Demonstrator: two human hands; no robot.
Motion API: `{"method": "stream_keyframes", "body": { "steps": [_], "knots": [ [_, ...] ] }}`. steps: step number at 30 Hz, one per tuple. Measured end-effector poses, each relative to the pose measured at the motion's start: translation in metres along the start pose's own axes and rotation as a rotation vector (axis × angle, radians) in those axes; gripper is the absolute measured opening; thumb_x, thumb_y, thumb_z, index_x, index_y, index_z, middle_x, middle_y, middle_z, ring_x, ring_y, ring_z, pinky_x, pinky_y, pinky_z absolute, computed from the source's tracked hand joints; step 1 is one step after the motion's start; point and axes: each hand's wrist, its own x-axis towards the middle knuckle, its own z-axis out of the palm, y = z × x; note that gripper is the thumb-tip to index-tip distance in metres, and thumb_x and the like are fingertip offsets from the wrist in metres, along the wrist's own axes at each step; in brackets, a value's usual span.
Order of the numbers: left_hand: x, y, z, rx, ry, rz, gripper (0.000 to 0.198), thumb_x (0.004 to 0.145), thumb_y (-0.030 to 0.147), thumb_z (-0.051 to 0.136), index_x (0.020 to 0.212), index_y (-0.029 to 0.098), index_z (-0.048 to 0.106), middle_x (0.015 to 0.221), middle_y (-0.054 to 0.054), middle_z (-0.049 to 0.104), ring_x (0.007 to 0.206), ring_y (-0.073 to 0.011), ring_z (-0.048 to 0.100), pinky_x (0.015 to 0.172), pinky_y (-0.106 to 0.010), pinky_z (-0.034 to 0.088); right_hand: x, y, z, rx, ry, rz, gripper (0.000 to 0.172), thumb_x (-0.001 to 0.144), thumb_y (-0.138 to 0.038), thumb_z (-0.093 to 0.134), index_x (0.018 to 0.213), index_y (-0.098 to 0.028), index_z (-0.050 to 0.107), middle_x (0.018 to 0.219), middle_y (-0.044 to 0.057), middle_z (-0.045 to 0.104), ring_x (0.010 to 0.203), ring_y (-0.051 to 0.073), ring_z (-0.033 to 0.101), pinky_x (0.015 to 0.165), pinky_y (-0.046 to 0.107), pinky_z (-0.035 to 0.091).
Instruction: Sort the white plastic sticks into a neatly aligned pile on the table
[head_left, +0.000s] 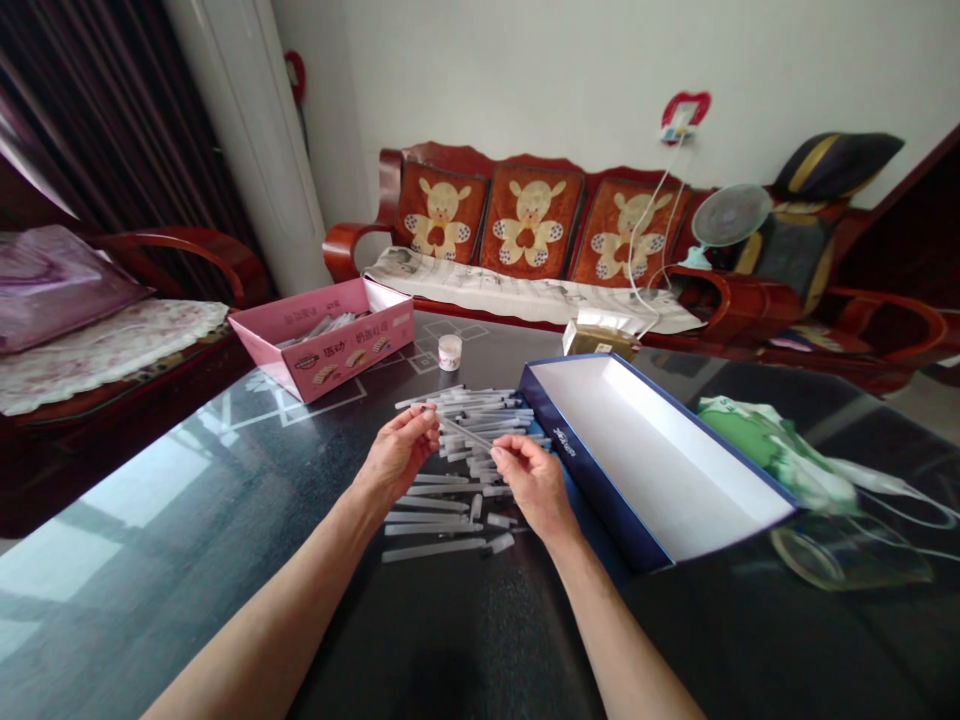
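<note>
Clear plastic tube (466, 432), held level between both hands: left hand (401, 455) curled, fingertips pinching one end; right hand (529, 483) with thumb and forefinger pinching the other end, remaining fingers loosely bent. Loose heap of similar tubes (480, 412) on the black glass-topped table (225, 560), directly beneath and beyond the hands, with several lying separately near the wrists. Open blue-and-white cardboard box (660, 460) just right of the heap, close beside the right hand. Pink snack carton (322, 340) at the far left of the table, with clear packets inside; small white jar (450, 352) between carton and heap. Crumpled green-and-white cloth (772, 450) at right. Beyond the table, red wooden sofa (352, 250) with bear-patterned cushions (529, 222) and a small electric fan (731, 215).
</note>
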Motion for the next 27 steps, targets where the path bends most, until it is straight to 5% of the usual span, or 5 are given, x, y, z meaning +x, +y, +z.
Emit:
{"method": "stream_keyframes", "body": {
  "steps": [6,9,13,18,27],
  "knots": [
    [-0.003,0.002,0.006,-0.132,0.048,-0.116,0.032,0.079,0.035,0.066,0.106,0.021,0.055,0.077,0.001,0.061,0.068,-0.012,0.063,0.065,-0.028,0.054,-0.012,-0.012,0.012,0.21,-0.304,0.114,0.023,0.08,-0.041,0.061,0.084,-0.018,0.062,0.072,0.0,0.065,0.062,0.012,0.059,0.057,0.022,0.045],
    [-0.006,0.011,0.011,-0.062,0.026,-0.052,0.036,0.083,0.042,0.059,0.113,0.023,0.053,0.064,0.006,0.051,0.053,-0.0069,0.053,0.052,-0.021,0.047,-0.011,-0.011,0.011,0.213,-0.256,0.12,0.029,0.085,-0.044,0.054,0.085,-0.018,0.065,0.079,0.003,0.068,0.068,0.013,0.061,0.059,0.022,0.046],
    [-0.013,0.015,0.013,0.467,-0.046,0.228,0.04,0.084,0.047,0.056,0.111,0.018,0.059,0.058,0.005,0.048,0.046,-0.006,0.043,0.042,-0.017,0.034,-0.003,0.001,0.007,0.243,0.006,0.153,0.031,0.08,-0.047,0.06,0.092,-0.019,0.065,0.078,0.003,0.069,0.067,0.015,0.063,0.057,0.024,0.048],
    [-0.02,-0.007,0.008,1.331,-0.161,0.669,0.023,0.085,0.033,0.055,0.101,0.018,0.062,0.068,0.0,0.06,0.062,-0.0115,0.056,0.061,-0.022,0.044,-0.002,0.003,0.008,0.151,-0.001,0.155,0.035,0.08,-0.051,0.057,0.095,-0.02,0.067,0.083,0.005,0.071,0.075,0.019,0.066,0.059,0.026,0.05],
    [-0.023,-0.024,0.003,1.652,-0.28,0.839,0.016,0.09,0.031,0.048,0.093,0.019,0.057,0.083,-0.004,0.063,0.076,-0.0152,0.06,0.067,-0.025,0.044,-0.005,0.005,0.011,-0.04,-0.015,-0.011,0.03,0.081,-0.045,0.058,0.081,-0.017,0.068,0.072,0.003,0.068,0.07,0.017,0.062,0.063,0.024,0.048]
  ]
}}
